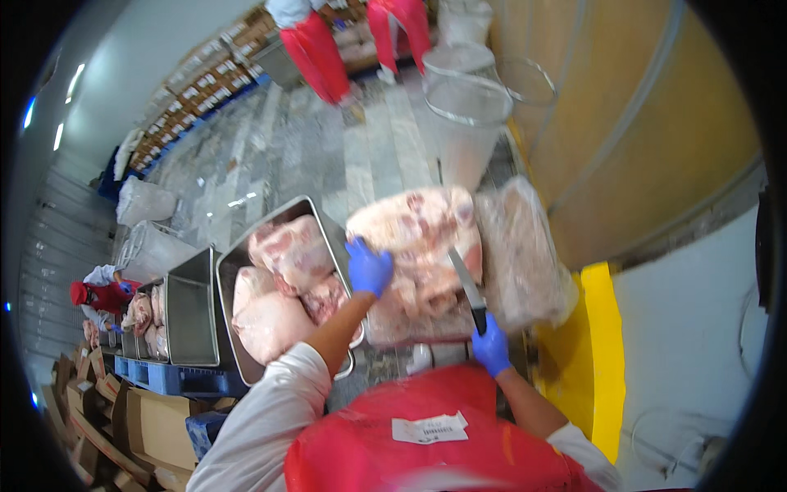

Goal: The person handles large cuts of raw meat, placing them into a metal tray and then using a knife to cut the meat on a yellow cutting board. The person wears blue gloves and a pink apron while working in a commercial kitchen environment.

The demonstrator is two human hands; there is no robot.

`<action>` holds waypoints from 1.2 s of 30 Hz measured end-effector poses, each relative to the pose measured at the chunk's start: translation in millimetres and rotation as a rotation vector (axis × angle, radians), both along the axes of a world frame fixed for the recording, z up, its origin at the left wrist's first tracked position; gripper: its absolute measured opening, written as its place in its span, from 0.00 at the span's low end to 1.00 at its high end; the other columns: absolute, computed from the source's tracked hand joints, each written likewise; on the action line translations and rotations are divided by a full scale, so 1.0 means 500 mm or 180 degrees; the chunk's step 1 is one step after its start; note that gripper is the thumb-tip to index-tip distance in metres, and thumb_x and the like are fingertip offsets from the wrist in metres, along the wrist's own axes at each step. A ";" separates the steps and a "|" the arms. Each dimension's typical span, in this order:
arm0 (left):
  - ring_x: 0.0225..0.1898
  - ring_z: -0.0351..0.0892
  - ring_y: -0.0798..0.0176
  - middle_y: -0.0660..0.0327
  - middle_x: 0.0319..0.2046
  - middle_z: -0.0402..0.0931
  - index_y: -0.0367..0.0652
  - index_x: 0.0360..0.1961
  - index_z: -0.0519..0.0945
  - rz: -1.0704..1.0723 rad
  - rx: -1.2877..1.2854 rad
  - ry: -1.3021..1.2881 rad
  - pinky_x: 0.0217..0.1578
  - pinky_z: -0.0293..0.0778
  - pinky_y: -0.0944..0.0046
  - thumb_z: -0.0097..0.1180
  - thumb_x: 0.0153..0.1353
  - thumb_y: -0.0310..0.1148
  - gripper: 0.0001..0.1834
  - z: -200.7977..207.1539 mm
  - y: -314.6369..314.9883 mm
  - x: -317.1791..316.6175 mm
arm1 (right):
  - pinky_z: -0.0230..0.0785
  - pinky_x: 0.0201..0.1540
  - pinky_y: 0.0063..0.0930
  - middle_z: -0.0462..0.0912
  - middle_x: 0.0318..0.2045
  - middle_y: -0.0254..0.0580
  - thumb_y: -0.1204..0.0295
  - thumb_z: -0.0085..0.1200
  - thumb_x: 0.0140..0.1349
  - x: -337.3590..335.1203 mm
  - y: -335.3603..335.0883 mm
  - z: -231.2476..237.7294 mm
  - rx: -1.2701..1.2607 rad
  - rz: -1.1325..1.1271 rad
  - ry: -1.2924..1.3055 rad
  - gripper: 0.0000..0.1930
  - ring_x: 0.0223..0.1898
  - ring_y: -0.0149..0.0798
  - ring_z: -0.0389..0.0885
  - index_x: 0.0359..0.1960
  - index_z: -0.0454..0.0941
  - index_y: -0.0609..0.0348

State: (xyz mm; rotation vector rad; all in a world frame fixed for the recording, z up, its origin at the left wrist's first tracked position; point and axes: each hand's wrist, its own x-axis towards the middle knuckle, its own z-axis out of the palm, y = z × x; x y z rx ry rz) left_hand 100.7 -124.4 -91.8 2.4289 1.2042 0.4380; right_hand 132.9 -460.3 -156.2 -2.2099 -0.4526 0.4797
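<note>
My left hand [370, 268], in a blue glove, grips the left edge of a large pale-pink slab of raw meat [422, 220]. Its fingertips partly disappear against the meat. My right hand [491, 348], gloved in blue too, is closed around the black handle of a knife [466, 275]. The blade points up and away from me, over the slab's right side. More meat in plastic [410, 316] lies under the slab's near side. To its right rests a block of meat wrapped in clear plastic [525, 262].
Left of the slab stands a metal bin [326, 221] holding several meat pieces. Another metal bin [193, 307] is beyond it. Cardboard boxes [160, 426] pile up at lower left. Bag-lined hoops [469, 111] and people in red aprons [316, 57] are farther off. A yellow edge [602, 361] runs along the right.
</note>
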 end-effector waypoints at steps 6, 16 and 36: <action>0.50 0.77 0.28 0.33 0.59 0.64 0.33 0.61 0.62 0.0171 -0.0167 0.0001 0.53 0.74 0.39 0.58 0.57 0.38 0.34 0.044 -0.006 0.014 | 0.72 0.34 0.45 0.77 0.26 0.60 0.77 0.56 0.58 -0.041 0.036 -0.025 0.1031 -0.0285 0.0419 0.16 0.28 0.55 0.79 0.49 0.74 0.65; 0.58 0.74 0.31 0.35 0.61 0.68 0.33 0.62 0.63 0.0043 -0.0411 0.0042 0.59 0.70 0.43 0.58 0.59 0.40 0.34 0.068 0.005 0.018 | 0.73 0.36 0.48 0.80 0.28 0.60 0.72 0.58 0.60 -0.042 0.061 -0.082 0.0695 -0.0440 0.0075 0.16 0.30 0.57 0.81 0.49 0.75 0.62; 0.55 0.74 0.26 0.27 0.69 0.53 0.35 0.67 0.62 0.0076 -0.0375 0.0042 0.53 0.78 0.42 0.64 0.57 0.45 0.42 0.030 0.024 0.011 | 0.77 0.37 0.49 0.86 0.31 0.52 0.56 0.62 0.61 0.222 0.096 0.674 -0.2570 0.2347 -0.1682 0.17 0.33 0.58 0.84 0.46 0.84 0.51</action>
